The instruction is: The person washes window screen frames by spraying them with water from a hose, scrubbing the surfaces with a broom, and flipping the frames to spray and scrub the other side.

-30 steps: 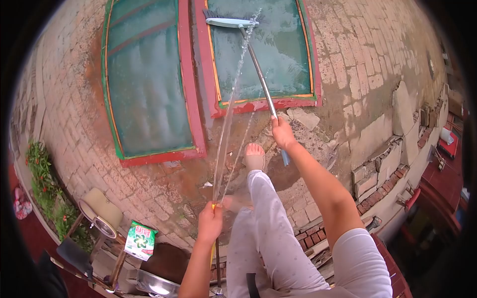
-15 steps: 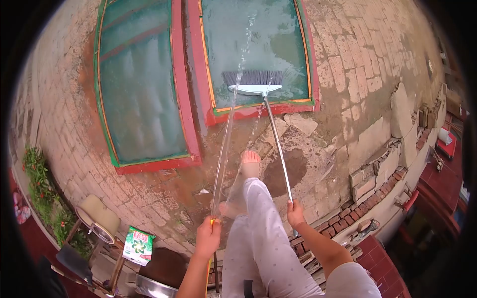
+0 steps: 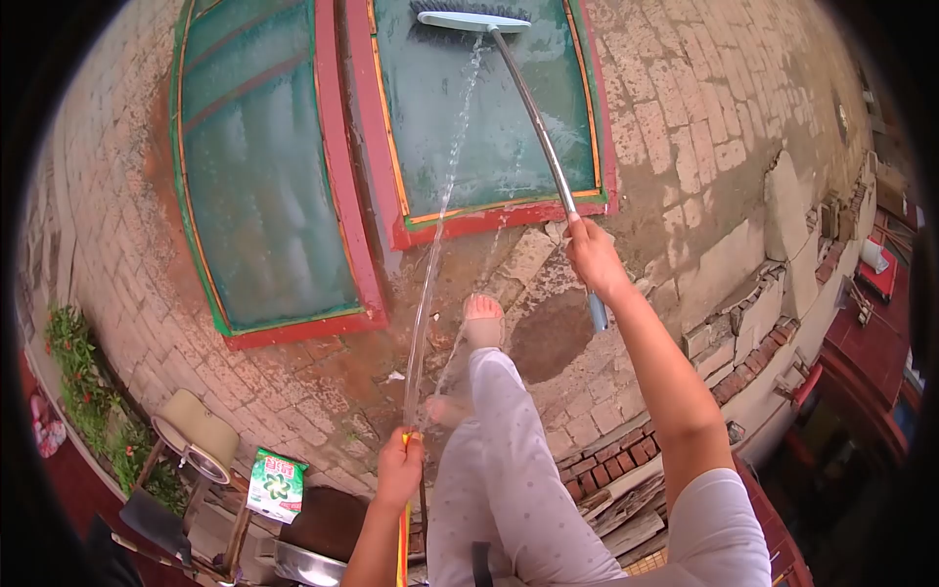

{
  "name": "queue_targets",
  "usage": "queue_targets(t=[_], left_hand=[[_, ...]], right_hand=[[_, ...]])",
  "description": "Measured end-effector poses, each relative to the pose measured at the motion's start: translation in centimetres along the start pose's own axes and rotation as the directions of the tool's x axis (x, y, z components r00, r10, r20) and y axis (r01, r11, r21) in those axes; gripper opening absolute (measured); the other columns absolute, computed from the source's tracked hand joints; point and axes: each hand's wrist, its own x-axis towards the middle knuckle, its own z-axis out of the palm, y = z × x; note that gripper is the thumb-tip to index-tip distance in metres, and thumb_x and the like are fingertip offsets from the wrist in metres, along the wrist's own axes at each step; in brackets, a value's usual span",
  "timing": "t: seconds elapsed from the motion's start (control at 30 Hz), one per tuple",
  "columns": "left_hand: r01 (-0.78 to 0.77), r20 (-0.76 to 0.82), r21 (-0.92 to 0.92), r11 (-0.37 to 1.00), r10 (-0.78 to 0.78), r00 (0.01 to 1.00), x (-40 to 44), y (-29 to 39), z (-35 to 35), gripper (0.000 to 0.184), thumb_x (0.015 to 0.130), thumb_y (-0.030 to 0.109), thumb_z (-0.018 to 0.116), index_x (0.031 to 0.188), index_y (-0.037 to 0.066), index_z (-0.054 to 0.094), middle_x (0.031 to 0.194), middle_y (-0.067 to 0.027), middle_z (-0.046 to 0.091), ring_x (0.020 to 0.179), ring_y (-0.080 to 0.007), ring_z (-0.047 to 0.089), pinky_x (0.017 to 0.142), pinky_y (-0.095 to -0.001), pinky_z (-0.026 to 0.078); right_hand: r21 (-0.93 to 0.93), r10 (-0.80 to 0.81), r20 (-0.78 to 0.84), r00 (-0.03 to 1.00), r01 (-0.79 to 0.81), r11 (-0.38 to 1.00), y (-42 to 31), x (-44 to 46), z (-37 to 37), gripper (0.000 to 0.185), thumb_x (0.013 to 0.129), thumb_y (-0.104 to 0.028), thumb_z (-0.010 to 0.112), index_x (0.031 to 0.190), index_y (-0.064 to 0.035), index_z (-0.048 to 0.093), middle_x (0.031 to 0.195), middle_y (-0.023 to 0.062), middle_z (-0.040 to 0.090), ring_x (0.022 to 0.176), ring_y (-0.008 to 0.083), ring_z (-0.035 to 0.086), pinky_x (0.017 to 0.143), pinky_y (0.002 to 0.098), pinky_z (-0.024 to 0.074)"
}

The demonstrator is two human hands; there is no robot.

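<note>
My right hand [image 3: 593, 256] is wrapped round the metal handle of a broom [image 3: 536, 112]. Its head, with a pale blue top and dark bristles, rests on the upper part of a wet window screen panel [image 3: 421, 161] with a red frame. My left hand [image 3: 400, 470] grips a yellow-orange hose [image 3: 402, 548] near its end. A stream of water [image 3: 430, 264] shoots from it up onto the same panel, reaching close to the broom head. Left of that lies a second framed panel [image 3: 264, 196], green-edged and wet.
Brick paving [image 3: 685, 117] surrounds the panels. Stacked bricks and slabs [image 3: 734, 342] line the right side. At lower left are a green-and-white packet [image 3: 276, 484], a beige rounded object [image 3: 199, 430], a metal basin [image 3: 308, 564] and plants [image 3: 83, 391]. My bare foot [image 3: 483, 318] stands before the panels.
My right hand has reached forward, pushing the broom head from the panel's near edge to its upper part. My left hand stays about where it was, with the water still running.
</note>
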Motion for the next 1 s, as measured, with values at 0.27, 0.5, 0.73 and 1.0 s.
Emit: queue_targets(t=[0.27, 0.5, 0.73, 1.0], left_hand=[[-0.04, -0.009, 0.036, 0.999, 0.04, 0.999, -0.6, 1.4, -0.5, 0.013, 0.093, 0.015, 0.046, 0.091, 0.002, 0.05, 0.06, 0.0018, 0.047, 0.049, -0.0052, 0.04, 0.044, -0.0215, 0.033], [-0.119, 0.026, 0.101, 0.988, 0.117, 0.993, -0.4, -0.2, -0.5, 0.012, 0.092, 0.012, 0.045, 0.088, 0.003, 0.051, 0.059, 0.0018, 0.046, 0.048, -0.0052, 0.04, 0.044, -0.0216, 0.033], [-0.002, 0.018, 0.067, 0.998, 0.001, 1.0, 0.0, 0.9, -0.1, 0.013, 0.09, 0.014, 0.049, 0.089, 0.002, 0.053, 0.06, -0.0065, 0.054, 0.054, -0.0154, 0.052, 0.053, -0.0304, 0.043], [0.001, 0.012, -0.044, 0.999, 0.0, 1.0, -2.3, 2.5, -0.5, 0.014, 0.091, 0.012, 0.047, 0.094, 0.0, 0.052, 0.061, -0.0007, 0.05, 0.054, -0.0077, 0.046, 0.051, -0.0252, 0.04]], right_hand=[[-0.089, 0.177, 0.021, 0.984, -0.175, 0.981, 2.3, 1.7, -5.4, 0.041, 0.094, -0.048, 0.035, 0.085, -0.0091, 0.044, 0.049, -0.0018, 0.033, 0.033, 0.0107, 0.028, 0.032, 0.0283, 0.0221], [0.14, 0.434, -0.046, 0.9, -0.424, 0.895, 24.1, -25.2, -1.0, 0.034, 0.096, -0.037, 0.04, 0.075, -0.0108, 0.045, 0.053, -0.0036, 0.038, 0.043, 0.0074, 0.036, 0.039, 0.024, 0.0295], [0.12, 0.381, -0.146, 0.913, -0.366, 0.923, 26.9, -24.7, 5.4, 0.037, 0.096, -0.036, 0.043, 0.071, -0.0088, 0.043, 0.055, -0.0037, 0.039, 0.049, 0.0062, 0.036, 0.044, 0.0234, 0.0304], [0.158, 0.303, -0.126, 0.945, -0.282, 0.946, 15.1, -22.3, -2.2, 0.035, 0.097, -0.037, 0.041, 0.074, -0.0098, 0.042, 0.057, -0.0039, 0.039, 0.048, 0.0059, 0.037, 0.043, 0.0225, 0.0304]])
